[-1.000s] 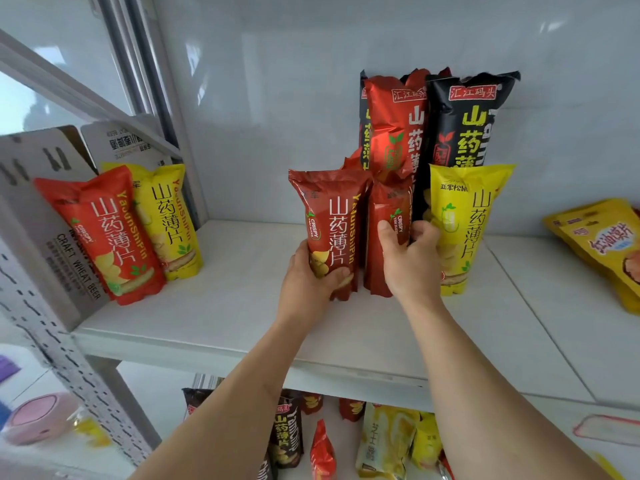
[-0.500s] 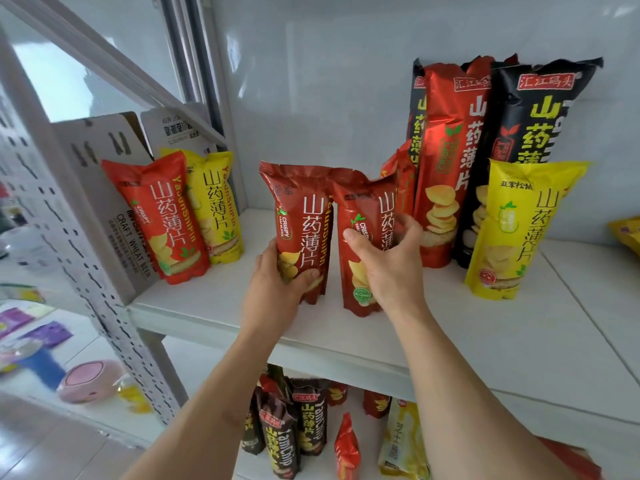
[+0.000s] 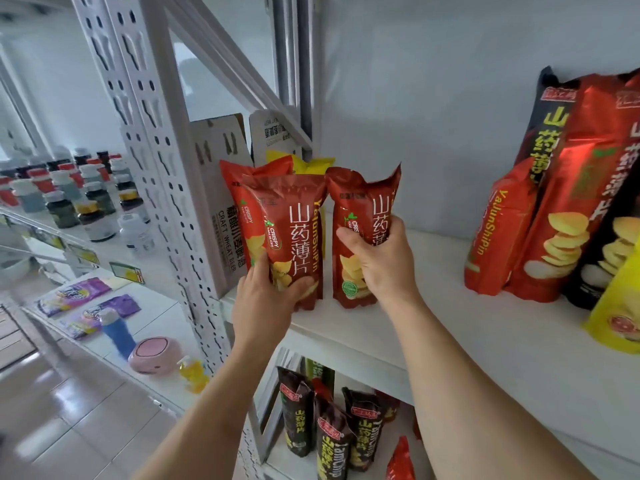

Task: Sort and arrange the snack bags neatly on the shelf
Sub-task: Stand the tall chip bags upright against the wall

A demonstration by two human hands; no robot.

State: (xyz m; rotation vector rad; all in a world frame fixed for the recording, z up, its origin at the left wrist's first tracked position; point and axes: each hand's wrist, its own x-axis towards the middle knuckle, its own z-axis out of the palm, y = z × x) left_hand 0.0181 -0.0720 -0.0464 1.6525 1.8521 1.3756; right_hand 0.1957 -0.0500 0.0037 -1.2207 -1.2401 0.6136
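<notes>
Left hand (image 3: 266,299) and right hand (image 3: 379,268) each grip 1 red snack bag (image 3: 294,220) upright on the shelf (image 3: 450,341).

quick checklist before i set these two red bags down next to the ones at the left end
1. Left hand grip on the left red bag: ok, fingers wrap its lower part.
2. Right hand grip on the right red bag: ok, closed round its middle.
3. Both bags upright, labels facing out: ok.
4. Matching stock at the target: ok, an orange-red bag and a yellow bag stand against the cardboard box.
5. Free shelf space there: cannot tell, the held bags hide it.
6. Bag bottoms touching the shelf: cannot tell.
</notes>
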